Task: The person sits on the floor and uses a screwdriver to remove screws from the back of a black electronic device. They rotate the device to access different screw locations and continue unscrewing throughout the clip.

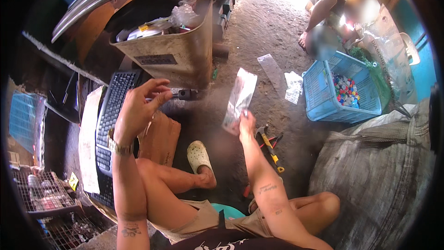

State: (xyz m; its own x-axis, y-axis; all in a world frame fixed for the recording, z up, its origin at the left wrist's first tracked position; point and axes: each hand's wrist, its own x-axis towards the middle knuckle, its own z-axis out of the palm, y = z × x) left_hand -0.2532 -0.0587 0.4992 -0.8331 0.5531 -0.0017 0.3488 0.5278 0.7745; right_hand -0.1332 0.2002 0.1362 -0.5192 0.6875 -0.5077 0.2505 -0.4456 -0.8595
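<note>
My right hand point(247, 122) is closed on the lower edge of a thin, shiny silver sheet point(241, 93), which is held up above the floor and slightly blurred. Over the black keyboard point(112, 111), my left hand point(138, 106) is raised with its thumb and fingers apart. Just past those fingertips sits a dark, blocky piece point(187, 94); whether the hand touches it I cannot tell. A hammer point(269, 148) with a yellow and black handle lies beside my right forearm, crossing red-handled pliers point(274, 141).
A dirty beige bin point(185, 51) holds scraps. The blue crate point(342, 109) at right contains colourful caps. A large grey sack point(370, 176) lies nearer. Flat silver pieces point(270, 69) rest on the floor. Another person point(323, 4) crouches at far right. Brown cardboard point(159, 139) lies by my leg.
</note>
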